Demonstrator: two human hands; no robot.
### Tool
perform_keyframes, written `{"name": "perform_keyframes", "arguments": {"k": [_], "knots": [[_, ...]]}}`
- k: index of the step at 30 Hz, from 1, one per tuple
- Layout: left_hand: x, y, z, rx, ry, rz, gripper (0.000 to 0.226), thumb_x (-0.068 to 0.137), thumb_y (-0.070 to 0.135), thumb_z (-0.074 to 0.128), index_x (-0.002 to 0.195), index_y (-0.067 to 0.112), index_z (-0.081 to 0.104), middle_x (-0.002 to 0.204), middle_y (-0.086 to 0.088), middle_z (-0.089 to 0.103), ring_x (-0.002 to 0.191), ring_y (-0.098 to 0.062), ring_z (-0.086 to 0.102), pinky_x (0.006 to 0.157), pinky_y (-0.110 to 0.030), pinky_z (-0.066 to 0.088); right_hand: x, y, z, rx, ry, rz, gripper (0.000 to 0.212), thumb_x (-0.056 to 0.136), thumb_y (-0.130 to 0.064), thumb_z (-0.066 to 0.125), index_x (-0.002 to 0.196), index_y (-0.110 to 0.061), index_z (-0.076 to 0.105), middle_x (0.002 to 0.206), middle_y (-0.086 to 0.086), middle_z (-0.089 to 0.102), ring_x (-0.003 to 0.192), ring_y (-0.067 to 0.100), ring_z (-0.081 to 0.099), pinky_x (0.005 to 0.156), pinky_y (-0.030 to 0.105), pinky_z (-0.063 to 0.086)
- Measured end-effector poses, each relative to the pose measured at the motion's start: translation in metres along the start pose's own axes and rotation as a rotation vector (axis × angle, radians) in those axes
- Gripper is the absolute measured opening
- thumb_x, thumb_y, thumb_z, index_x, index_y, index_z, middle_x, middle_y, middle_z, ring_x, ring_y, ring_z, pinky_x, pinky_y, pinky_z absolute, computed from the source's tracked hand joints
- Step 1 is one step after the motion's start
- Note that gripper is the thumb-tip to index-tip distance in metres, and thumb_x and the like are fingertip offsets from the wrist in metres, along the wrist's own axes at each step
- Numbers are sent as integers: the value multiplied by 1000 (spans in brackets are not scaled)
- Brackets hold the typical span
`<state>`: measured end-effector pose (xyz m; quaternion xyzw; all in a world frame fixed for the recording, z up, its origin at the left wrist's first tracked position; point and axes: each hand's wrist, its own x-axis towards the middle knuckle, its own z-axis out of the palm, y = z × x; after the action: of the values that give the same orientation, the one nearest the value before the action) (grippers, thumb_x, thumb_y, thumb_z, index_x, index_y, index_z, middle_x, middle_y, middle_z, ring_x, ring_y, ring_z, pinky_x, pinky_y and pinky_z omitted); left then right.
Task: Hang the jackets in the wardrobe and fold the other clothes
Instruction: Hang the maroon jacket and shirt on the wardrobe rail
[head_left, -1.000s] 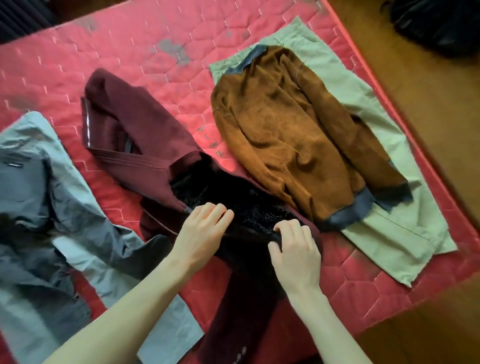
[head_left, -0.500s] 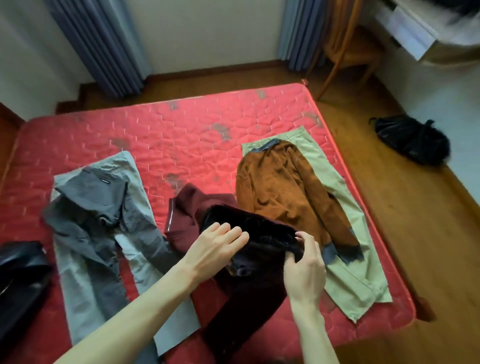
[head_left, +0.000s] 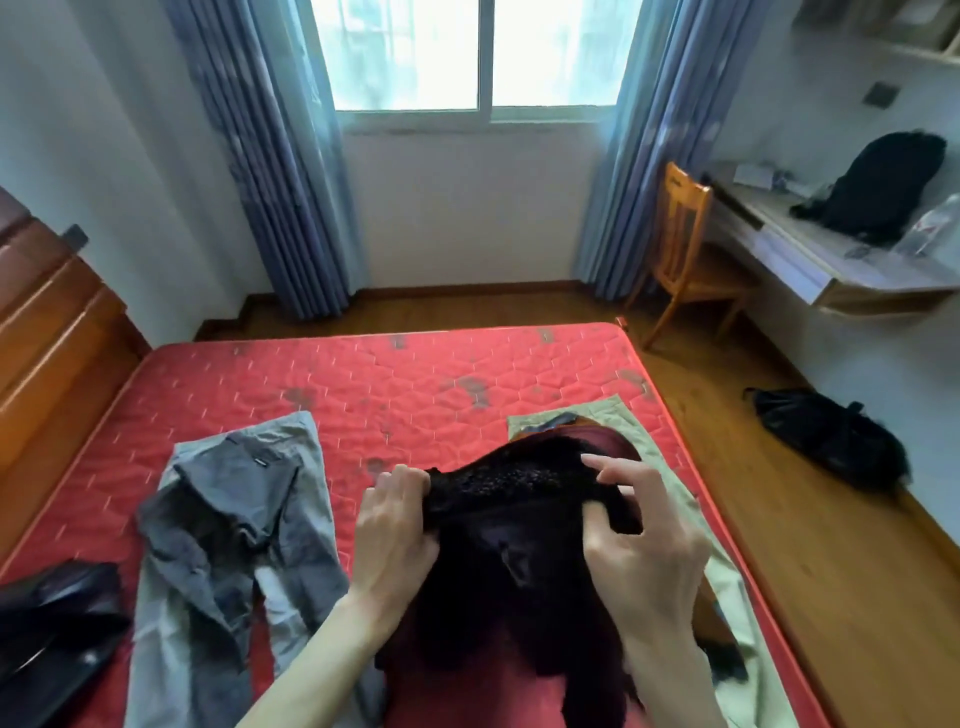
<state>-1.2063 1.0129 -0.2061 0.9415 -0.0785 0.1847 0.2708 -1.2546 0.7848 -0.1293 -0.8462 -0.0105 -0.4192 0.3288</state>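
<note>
Red mattress (head_left: 395, 384) with clothes on both sides.
Left hand (head_left: 395, 525) and right hand (head_left: 639, 540) both grip the dark red jacket (head_left: 524, 561), held up between grey clothes (head_left: 234, 519) and green trousers (head_left: 670, 483).

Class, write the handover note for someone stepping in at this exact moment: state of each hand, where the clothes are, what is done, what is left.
Left hand grips the maroon jacket by its black fleece collar; right hand pinches the collar's other end. The jacket is lifted above the red mattress.
Grey jacket lies on light grey trousers, left side. Khaki trousers lie on the right, mostly hidden behind the jacket.
Done: nothing visibly hung or folded.
Left: hang the maroon jacket and the grey one; fold the trousers. No wardrobe in view.
</note>
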Motion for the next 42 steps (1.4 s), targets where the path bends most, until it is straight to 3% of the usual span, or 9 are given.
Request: {"name": "perform_keyframes", "arguments": {"k": [4,8,11,15,22,26,33,38,42], "knots": [[13,0,-23,46,-4,-76,50,66,-5,74,107,18,56,102,3,54,91,-25,52,75,-45,51,27,-2,-14,-43,92,-113,54,72,11,79,107,-27,63,100,-12,77,66,11,66,52,31,52],[17,7,-48,-38,-14,12,42,84,8,75,119,25,59,112,15,58,104,-17,54,81,-35,51,41,16,-23,-32,107,5,49,78,7,80,121,-15,70,110,-6,75,89,6,68,74,18,52],[21,24,-62,-57,1,70,35,86,13,76,115,26,61,103,13,63,97,-17,58,80,-35,49,44,24,-30,82,102,79,54,86,5,74,136,-13,62,118,0,73,104,15,70,92,25,55],[34,36,-70,-37,-3,91,28,84,21,74,104,25,54,80,6,61,77,-24,57,77,-36,39,52,35,-36,57,-10,154,49,93,2,68,138,-17,61,126,4,71,115,22,67,101,9,42],[45,20,-78,243,15,62,41,69,12,82,98,16,53,91,1,51,80,-27,51,70,-44,47,54,34,-37,46,-48,260,29,94,-11,74,121,-20,69,103,0,77,86,20,71,77,26,49],[33,7,-79,135,-32,-20,45,70,2,70,104,21,47,95,7,46,86,-24,51,62,-39,49,59,31,-34,-33,-73,253,22,91,-11,75,113,-16,72,87,2,75,70,18,64,71,28,50],[50,9,-89,-118,-29,47,51,71,-2,50,119,17,51,108,1,58,101,-23,53,87,-46,48,62,19,-36,-138,-333,252,23,100,-16,61,123,-19,60,61,-5,60,46,-2,43,44,12,33],[54,13,-90,82,-33,339,48,72,-14,62,114,8,60,117,-4,57,109,-26,53,90,-35,50,64,15,-34,-148,-294,355,23,101,-18,60,124,-18,56,63,-13,53,52,-2,42,48,16,31],[63,24,-80,273,-7,367,36,65,-10,70,95,10,63,90,-2,64,86,-26,57,73,-40,54,65,15,-28,-248,-182,467,24,102,-19,58,122,-13,45,67,-7,49,56,22,39,58,37,29]]}}
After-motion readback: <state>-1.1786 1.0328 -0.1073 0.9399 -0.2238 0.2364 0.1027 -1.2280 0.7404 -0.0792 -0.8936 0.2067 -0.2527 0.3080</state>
